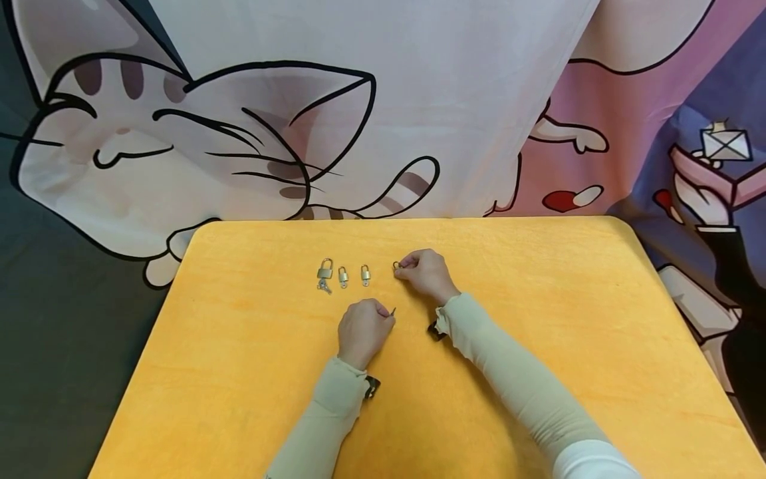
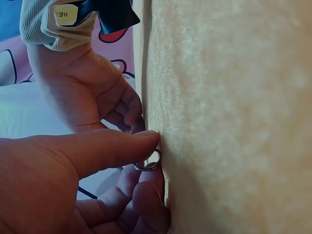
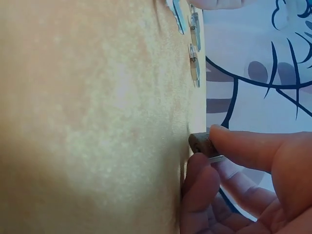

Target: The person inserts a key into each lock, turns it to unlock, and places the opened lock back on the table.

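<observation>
My left hand (image 1: 363, 326) pinches a small key (image 1: 392, 311) between thumb and index finger, low over the yellow table. A metal key ring (image 2: 156, 163) shows under the thumb in the left wrist view. Farther forward and to the right, my right hand (image 1: 427, 274) pinches a small padlock (image 3: 201, 142) by its body, with thumb and fingertips around it. The padlock's shackle (image 1: 396, 265) pokes out past the fingers in the head view. A gap separates the two hands.
Left of the right hand, a large padlock (image 1: 324, 272) and two smaller padlocks, one in the middle (image 1: 343, 274) and one at the right (image 1: 366, 271), lie in a row with keys at their lower ends. Behind the yellow table (image 1: 538, 266) hangs a printed cartoon cloth (image 1: 455, 100).
</observation>
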`<action>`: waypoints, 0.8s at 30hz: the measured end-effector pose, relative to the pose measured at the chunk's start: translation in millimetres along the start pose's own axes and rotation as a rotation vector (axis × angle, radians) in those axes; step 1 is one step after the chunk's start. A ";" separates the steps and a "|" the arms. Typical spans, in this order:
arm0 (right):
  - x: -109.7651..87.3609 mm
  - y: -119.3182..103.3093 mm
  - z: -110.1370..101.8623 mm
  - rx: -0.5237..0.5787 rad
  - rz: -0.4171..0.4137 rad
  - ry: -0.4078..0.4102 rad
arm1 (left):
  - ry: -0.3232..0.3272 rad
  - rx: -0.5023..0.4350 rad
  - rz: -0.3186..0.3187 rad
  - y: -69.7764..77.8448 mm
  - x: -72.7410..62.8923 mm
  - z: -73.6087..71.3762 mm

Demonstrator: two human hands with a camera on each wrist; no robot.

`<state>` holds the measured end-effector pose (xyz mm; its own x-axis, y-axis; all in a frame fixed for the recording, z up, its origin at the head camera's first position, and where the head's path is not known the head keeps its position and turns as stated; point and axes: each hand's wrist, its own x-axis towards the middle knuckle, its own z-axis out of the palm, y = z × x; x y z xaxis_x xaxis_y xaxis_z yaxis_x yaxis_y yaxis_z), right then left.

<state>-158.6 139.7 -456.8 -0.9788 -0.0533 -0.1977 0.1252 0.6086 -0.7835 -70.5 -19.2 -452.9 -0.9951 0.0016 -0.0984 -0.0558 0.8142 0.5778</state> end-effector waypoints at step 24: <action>-12.6 1.9 -5.1 0.538 0.191 -0.114 | 0.146 -0.471 -0.083 -8.3 10.0 -5.1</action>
<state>-146.8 145.5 -452.8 -0.9107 -0.0851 -0.4042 0.3921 0.1295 -0.9108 -80.4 -28.9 -454.5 -0.9849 -0.1608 -0.0641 -0.1319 0.4573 0.8795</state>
